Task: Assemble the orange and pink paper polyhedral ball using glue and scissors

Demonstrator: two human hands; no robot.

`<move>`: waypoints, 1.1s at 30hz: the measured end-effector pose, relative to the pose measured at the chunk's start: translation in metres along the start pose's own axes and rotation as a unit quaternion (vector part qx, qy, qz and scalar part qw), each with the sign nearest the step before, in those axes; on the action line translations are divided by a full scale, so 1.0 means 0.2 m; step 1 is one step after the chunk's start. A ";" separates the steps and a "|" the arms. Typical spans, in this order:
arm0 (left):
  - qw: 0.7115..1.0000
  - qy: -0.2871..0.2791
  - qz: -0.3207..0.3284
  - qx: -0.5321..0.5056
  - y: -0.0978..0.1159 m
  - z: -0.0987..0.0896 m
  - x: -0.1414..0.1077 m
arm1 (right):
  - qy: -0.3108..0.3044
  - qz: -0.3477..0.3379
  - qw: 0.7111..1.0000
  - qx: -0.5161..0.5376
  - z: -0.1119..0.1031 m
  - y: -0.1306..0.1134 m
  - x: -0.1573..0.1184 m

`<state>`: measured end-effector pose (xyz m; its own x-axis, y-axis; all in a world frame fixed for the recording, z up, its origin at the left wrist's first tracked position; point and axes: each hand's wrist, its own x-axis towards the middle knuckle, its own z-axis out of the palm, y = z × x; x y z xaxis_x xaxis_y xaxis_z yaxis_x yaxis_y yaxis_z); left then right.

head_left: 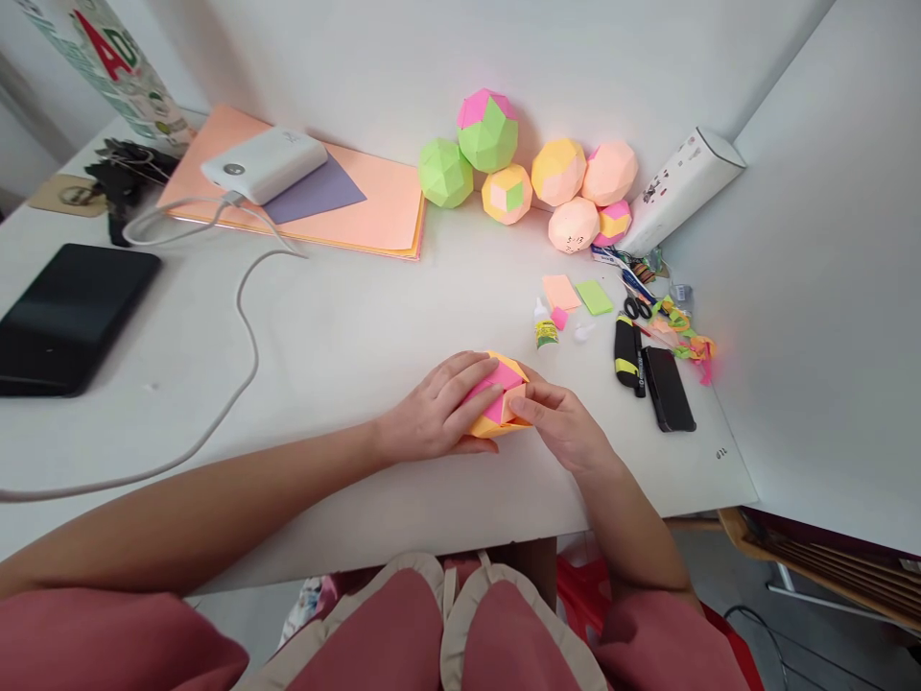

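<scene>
A folded paper ball (pixel 491 400) in pink, orange and peach is between my two hands near the table's front edge. My left hand (pixel 436 408) wraps round its left side, fingers over the top and thumb side low. At the ball's right side, my right hand (pixel 568 422) pinches a peach paper part between thumb and fingers. Behind the ball stands a small glue bottle (pixel 545 324) with a yellow-green label. Beside the bottle lie a pink paper piece (pixel 559 319), a peach pad (pixel 561 293) and a green pad (pixel 594 297).
Several finished paper balls (pixel 487 131) sit along the back wall. Scissors (pixel 637 307), a cutter (pixel 625 350), a black phone (pixel 669 389) and paper scraps lie at the right. A white power bank (pixel 264 165), large paper sheets (pixel 374 197), a cable and a tablet (pixel 72 317) are at the left.
</scene>
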<state>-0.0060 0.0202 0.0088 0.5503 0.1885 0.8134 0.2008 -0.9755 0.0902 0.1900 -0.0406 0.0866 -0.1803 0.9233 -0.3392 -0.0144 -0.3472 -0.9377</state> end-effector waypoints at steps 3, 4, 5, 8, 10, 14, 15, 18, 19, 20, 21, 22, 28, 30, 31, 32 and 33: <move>1.000 -0.001 0.007 0.008 0.00 0.00 0.00 | 0.008 -0.009 1.000 0.027 0.02 0.01 0.00; 1.000 0.000 0.008 0.010 0.00 0.00 0.00 | 0.015 -0.012 0.999 0.028 0.02 0.01 0.00; 1.000 0.002 0.009 0.012 0.01 0.00 0.00 | 0.022 -0.015 0.999 0.027 0.02 0.01 0.00; 1.000 0.004 0.017 0.021 0.01 0.00 0.01 | 0.033 -0.021 0.999 0.024 0.03 0.02 -0.01; 1.000 0.003 0.018 0.025 0.01 0.00 0.01 | 0.032 -0.024 0.999 0.026 0.03 0.02 -0.01; 1.000 -0.005 0.006 0.024 0.01 0.00 0.00 | 0.047 -0.026 0.998 0.026 0.04 0.03 -0.01; 1.000 -0.007 0.005 0.025 0.01 0.00 0.00 | 0.053 -0.026 0.998 0.026 0.05 0.03 -0.01; 0.999 -0.015 0.000 0.030 0.03 0.01 0.00 | 0.058 -0.019 0.998 0.027 0.05 0.02 -0.01; 0.999 -0.020 -0.003 0.029 0.04 0.01 -0.01 | 0.057 -0.013 0.998 0.027 0.04 0.02 -0.01; 0.999 -0.024 -0.007 0.027 0.05 0.01 -0.01 | 0.055 -0.006 0.998 0.025 0.04 0.02 -0.01; 0.999 -0.030 -0.012 0.025 0.06 0.01 -0.01 | 0.052 0.001 0.998 0.022 0.03 0.01 -0.01; 0.999 -0.036 -0.020 0.021 0.08 0.01 -0.01 | 0.048 0.007 0.999 0.017 0.02 0.01 0.00; 0.987 -0.071 -0.126 -0.070 0.13 -0.05 0.03 | 0.000 0.020 0.999 -0.043 -0.02 0.01 0.01; 0.974 -0.070 -0.174 -0.125 0.12 -0.08 0.05 | -0.006 -0.004 0.997 -0.080 -0.02 0.01 0.00; 0.968 -0.066 -0.188 -0.152 0.12 -0.08 0.05 | -0.008 -0.027 0.995 -0.099 -0.02 0.01 0.00; 0.963 -0.063 -0.193 -0.180 0.11 -0.09 0.06 | -0.014 -0.053 0.992 -0.116 -0.02 0.01 0.00; 0.958 -0.063 -0.186 -0.211 0.09 -0.09 0.07 | -0.023 -0.079 0.988 -0.131 -0.01 0.01 0.00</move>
<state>-0.0095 0.0023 0.0332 0.6021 0.5191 0.6066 0.0722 -0.7920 0.6062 0.1925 -0.0415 0.0842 -0.2398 0.9523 -0.1885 0.2075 -0.1394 -0.9682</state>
